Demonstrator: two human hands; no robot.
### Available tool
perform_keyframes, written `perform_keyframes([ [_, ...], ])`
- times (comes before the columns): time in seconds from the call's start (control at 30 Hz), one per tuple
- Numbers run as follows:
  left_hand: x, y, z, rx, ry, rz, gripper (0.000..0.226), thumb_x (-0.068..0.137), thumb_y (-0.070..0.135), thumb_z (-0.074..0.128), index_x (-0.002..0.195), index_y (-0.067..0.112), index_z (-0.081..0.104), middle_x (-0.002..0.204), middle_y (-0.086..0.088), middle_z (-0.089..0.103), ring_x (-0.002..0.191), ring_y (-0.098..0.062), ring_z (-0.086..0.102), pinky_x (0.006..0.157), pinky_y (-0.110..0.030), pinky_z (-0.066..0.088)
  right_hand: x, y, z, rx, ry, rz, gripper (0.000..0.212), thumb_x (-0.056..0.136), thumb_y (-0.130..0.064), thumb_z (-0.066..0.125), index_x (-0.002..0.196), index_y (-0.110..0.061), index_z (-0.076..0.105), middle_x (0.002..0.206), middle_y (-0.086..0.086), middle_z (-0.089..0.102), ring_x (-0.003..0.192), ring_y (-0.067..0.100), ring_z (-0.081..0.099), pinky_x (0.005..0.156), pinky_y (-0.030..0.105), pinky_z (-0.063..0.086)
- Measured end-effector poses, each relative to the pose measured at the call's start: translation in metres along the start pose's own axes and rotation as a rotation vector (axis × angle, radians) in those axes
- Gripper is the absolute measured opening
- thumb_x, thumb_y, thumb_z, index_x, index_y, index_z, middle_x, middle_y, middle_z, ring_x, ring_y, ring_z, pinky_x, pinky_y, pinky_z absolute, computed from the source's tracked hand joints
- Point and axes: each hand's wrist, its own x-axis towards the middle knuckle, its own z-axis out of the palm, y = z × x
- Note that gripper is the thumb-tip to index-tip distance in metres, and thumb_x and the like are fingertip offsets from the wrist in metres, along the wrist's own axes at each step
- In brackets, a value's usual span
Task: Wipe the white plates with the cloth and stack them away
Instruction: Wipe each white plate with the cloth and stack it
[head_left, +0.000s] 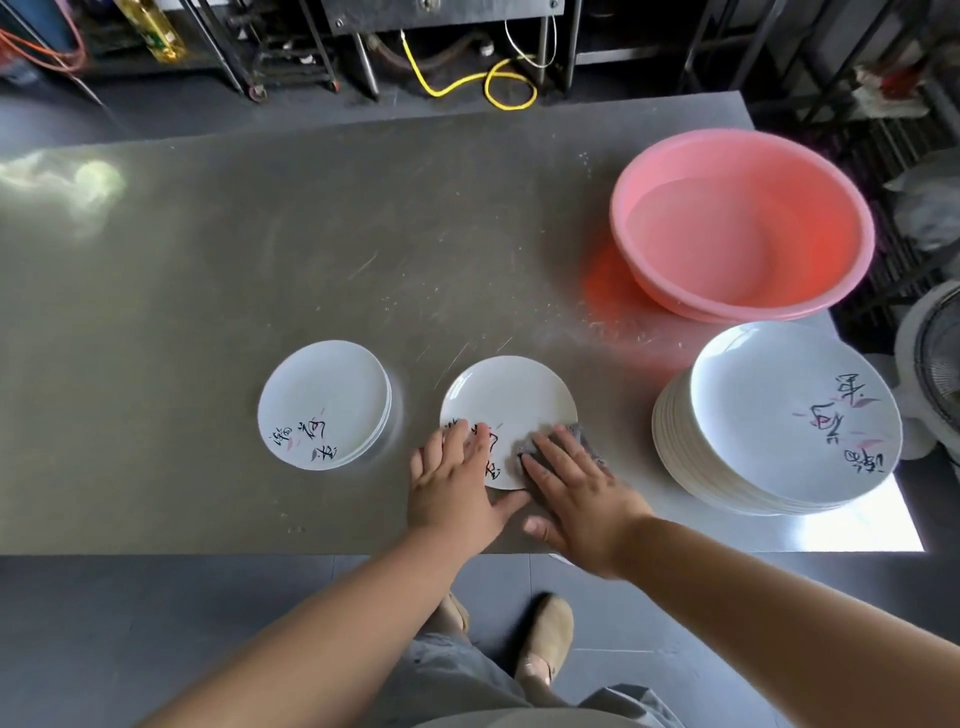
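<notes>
Head view: single white plate (511, 395) lies flat on the steel desk (260, 260), near the front edge, between two stacks.
- Left hand (452, 478): fingers (457, 441) straight and spread, laid flat on the plate's near-left rim. It pins the plate and grips nothing.
- Right hand (576, 493): fingers also flat, pressing the grey cloth (589, 444) onto the plate's near-right edge. Palm-down press, no pinch or curl round the cloth that I can see.
- Small stack (322, 400) to the left, likely the done pile. Tall stack (779, 410) to the right, near the desk corner. Pink basin (743, 223) behind it.

Handling, my read:
- Plate is rigid, glossy and looks thin. Probably light, may skate on bare steel, so the pinning hand matters.
- Can't tell ceramic from melamine, so treat it as chippable.
- To lift, take the rim: thumb on top, fingers under the lip. Set it down level on the small stack.
- Cloth is soft and limp; it works best spread under a flat palm.
</notes>
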Motion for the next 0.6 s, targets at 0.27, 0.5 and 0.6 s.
perform_keyframes([
  [0.27, -0.003, -0.027, -0.009, -0.022, 0.010, 0.210, 0.065, 0.094, 0.064, 0.054, 0.153, 0.037, 0.047, 0.170, 0.008, 0.030, 0.160, -0.019, 0.015, 0.127, -0.047, -0.001, 0.014, 0.007, -0.012, 0.097, 0.095, 0.168, 0.089, 0.098, -0.076, 0.023, 0.167, -0.021, 0.012, 0.174, -0.002, -0.014, 0.157, 0.025, -0.027, 0.129, 0.044, 0.000],
  [0.5, -0.001, -0.025, 0.003, -0.097, 0.100, 0.216, 0.056, 0.086, 0.050, 0.080, 0.135, 0.026, 0.069, 0.153, 0.000, 0.055, 0.150, -0.029, 0.042, 0.124, -0.054, 0.027, -0.011, 0.001, 0.016, -0.061, 0.037, -0.110, 0.092, 0.095, -0.082, 0.009, 0.168, -0.025, 0.006, 0.176, 0.005, -0.003, 0.155, 0.027, -0.026, 0.120, 0.044, -0.021],
  [0.6, -0.004, -0.020, 0.002, -0.116, 0.117, 0.138, 0.053, 0.086, 0.056, 0.077, 0.130, 0.028, 0.071, 0.146, -0.002, 0.059, 0.144, -0.032, 0.045, 0.119, -0.051, 0.038, 0.010, 0.023, -0.003, -0.045, 0.090, -0.010, 0.086, 0.095, -0.075, 0.014, 0.167, -0.029, 0.017, 0.175, -0.003, 0.002, 0.160, 0.023, -0.015, 0.127, 0.041, -0.014],
])
